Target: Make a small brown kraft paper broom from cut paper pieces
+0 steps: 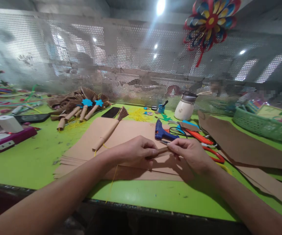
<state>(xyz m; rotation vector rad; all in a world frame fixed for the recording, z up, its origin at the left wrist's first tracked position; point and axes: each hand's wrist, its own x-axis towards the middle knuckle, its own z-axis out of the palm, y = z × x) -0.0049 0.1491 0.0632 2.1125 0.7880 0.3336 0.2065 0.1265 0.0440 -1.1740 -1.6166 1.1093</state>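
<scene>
A narrow strip of brown paper (162,150) is pinched between my two hands, above a stack of brown paper sheets (128,133). My left hand (137,150) grips its left end and my right hand (191,152) its right end. Just beyond them lies a blue glue gun (162,130). Left of the hands, a rolled paper handle with a fringed tip (107,132) rests on the sheets, with yellow string (113,179) trailing from near it past my left forearm. Scissors with orange handles (216,155) lie right of my right hand.
Several finished paper pieces with blue cut-outs (87,102) lie back left, near a black phone (111,112). A purple power strip (10,138) sits at far left. Toward the right stand a white jar (185,107), large brown sheets (243,140) and a green basket (260,125). A perforated metal screen (131,49) rises behind.
</scene>
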